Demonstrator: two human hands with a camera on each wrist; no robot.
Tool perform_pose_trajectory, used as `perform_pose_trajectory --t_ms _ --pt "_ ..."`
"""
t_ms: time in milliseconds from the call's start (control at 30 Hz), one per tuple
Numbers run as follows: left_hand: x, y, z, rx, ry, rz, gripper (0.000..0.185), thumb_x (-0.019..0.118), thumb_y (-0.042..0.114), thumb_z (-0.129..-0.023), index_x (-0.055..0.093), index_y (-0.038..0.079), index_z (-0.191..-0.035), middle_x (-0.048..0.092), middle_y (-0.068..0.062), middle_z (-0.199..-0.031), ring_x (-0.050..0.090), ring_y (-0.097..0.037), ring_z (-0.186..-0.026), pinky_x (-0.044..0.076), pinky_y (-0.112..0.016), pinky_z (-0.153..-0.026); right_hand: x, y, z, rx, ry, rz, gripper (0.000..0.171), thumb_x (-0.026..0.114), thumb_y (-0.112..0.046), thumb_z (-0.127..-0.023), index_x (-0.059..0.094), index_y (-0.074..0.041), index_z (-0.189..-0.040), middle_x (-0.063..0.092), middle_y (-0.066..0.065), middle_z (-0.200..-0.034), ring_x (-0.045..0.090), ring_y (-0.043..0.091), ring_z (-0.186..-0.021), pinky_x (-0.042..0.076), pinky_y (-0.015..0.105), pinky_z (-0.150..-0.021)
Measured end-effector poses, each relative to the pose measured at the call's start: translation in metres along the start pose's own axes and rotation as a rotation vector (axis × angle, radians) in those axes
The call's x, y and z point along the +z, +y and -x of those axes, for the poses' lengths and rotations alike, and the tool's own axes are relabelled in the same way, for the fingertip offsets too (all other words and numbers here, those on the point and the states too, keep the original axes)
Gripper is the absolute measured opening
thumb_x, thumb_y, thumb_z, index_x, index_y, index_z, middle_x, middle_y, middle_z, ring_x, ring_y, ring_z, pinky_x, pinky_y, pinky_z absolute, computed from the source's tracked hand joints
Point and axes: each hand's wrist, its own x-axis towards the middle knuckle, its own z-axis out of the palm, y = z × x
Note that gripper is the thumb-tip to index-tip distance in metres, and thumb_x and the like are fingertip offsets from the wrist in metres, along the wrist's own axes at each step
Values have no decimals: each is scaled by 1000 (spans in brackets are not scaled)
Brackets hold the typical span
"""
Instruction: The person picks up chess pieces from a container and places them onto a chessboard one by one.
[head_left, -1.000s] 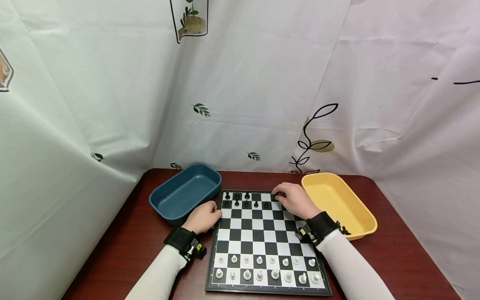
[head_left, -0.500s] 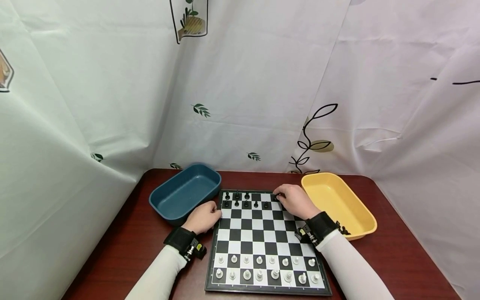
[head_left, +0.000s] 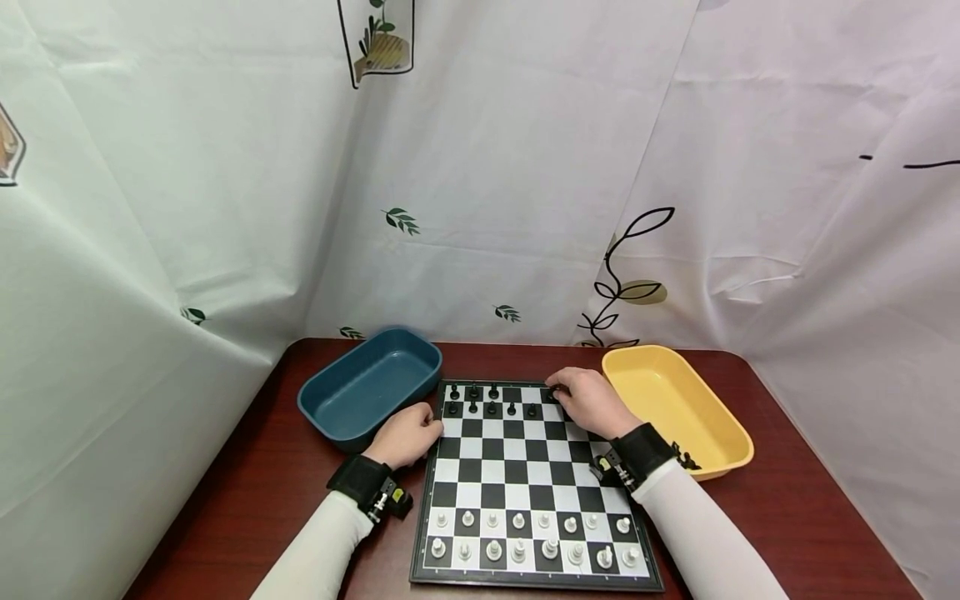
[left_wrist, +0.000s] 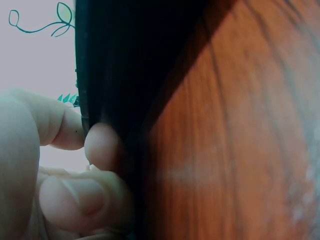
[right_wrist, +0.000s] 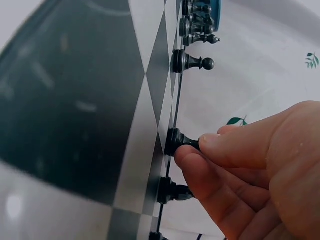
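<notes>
A black-and-white chessboard (head_left: 495,472) lies in front of me. My right hand (head_left: 594,402) is over its far right corner. Between thumb and index finger it pinches a black chess piece (right_wrist: 175,141) low on the board, the piece's head hidden by the fingertips. Just beside it stands another black piece (right_wrist: 171,191), partly covered by the hand. At the board's left edge is my left hand (head_left: 407,433), fingers curled. The left wrist view shows the thumb (left_wrist: 82,195) and a finger against the dark side of the board, the index finger reaching over the edge.
Several black pieces (head_left: 492,407) stand at the board's far left, and two rows of white pieces (head_left: 519,550) at the near side. A blue tray (head_left: 330,408) stands behind my left hand. Right of the board, a yellow tray (head_left: 712,417) has black pieces (head_left: 686,458) at its near end.
My right hand has shifted very slightly to the right at the far corner, still pinching the black piece. My left hand has stayed in place.
</notes>
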Motion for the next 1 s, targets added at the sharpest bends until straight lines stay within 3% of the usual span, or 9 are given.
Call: perform_pose_trajectory --t_ms 400,767,1000 --pt "0 0 0 -1 -4 5 24 58 27 -104 59 14 -84 63 -1 -60 56 -20 -46 41 -34 -48 -27 1 4 -37 78 -34 18 76 -2 -103 80 -1 -120 79 12 -117 76 30 -105 61 51 -91" --pt "0 1 0 3 -2 11 24 59 27 -104 58 14 -84 62 -1 -60 55 -20 -46 41 -34 -49 -69 18 15 83 133 -17 20 74 -13 -106 80 -3 -123 78 15 -121 74 33 -97 60 55 -85" --pt "0 -1 0 0 -5 13 24 59 26 -104 58 14 -84 62 -1 -61 55 -20 -46 40 -34 -49 -89 39 25 116 127 61 17 76 -15 -104 83 -4 -116 80 16 -111 75 36 -93 59 57 -82"
